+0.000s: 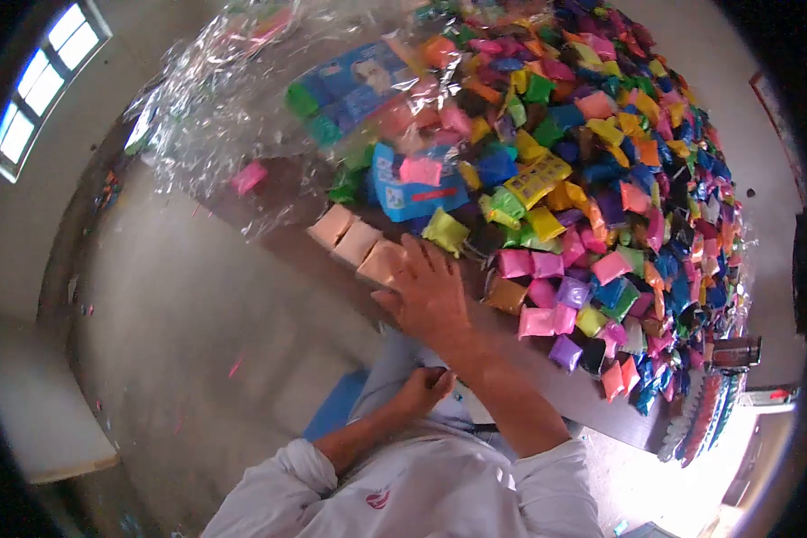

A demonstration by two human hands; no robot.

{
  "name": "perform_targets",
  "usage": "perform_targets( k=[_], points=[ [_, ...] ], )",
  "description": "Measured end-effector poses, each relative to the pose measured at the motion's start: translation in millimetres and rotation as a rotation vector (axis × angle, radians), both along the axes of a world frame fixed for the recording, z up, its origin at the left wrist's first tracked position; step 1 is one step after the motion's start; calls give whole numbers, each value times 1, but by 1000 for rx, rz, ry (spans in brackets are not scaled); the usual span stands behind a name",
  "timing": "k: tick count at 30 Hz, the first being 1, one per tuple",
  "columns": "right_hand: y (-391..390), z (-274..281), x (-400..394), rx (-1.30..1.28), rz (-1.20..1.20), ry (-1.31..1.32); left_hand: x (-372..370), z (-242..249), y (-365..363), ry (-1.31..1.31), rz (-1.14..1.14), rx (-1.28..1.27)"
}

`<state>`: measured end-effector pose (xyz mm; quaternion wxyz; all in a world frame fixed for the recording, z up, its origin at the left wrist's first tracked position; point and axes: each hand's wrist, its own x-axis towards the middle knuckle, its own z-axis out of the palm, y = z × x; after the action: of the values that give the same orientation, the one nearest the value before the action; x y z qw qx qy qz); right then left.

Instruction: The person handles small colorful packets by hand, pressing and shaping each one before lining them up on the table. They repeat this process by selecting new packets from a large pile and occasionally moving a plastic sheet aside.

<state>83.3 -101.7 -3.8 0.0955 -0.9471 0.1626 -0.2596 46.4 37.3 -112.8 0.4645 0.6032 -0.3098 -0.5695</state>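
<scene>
My right hand reaches over the table edge with its fingers spread, touching the end of a short row of peach-coloured packets. The nearest peach packet is partly under its fingertips; two more, a middle packet and an end packet, continue the row to the upper left. Low over my lap, my left hand has its fingers curled closed, and whatever may be inside them is hidden. A yellow-green packet lies just beyond my right fingertips.
A large heap of small colourful packets covers much of the table. Crumpled clear plastic spreads at the upper left. Blue printed wrappers lie beyond the row. A blue object is beside my legs.
</scene>
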Motion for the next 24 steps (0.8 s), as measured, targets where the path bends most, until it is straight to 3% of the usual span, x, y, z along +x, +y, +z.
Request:
perform_targets(
  k=[2,6,8,14,17,18,20,21,23,24],
  points=[
    [2,-6,4,-38,-58,-1,4,8,0,19,9,7],
    [7,0,9,-42,-116,87,1,-25,1,43,4,-105],
    [8,1,9,-27,-109,111,-4,-35,5,67,54,8],
    [12,-5,16,-25,-164,88,-5,-40,4,43,73,-202],
    [15,-4,19,7,-186,95,-4,-27,2,52,76,-179],
    [14,-5,21,4,-196,89,-2,-46,3,47,66,-183],
    [14,-6,22,12,-173,82,1,-101,9,24,-164,-5],
    [14,-5,22,11,-178,77,0,-96,8,19,-168,-6],
    [15,-3,23,12,-182,86,-6,-86,6,168,102,-229],
    [16,-2,23,11,-180,79,-6,-72,5,161,102,-231]
  ],
)
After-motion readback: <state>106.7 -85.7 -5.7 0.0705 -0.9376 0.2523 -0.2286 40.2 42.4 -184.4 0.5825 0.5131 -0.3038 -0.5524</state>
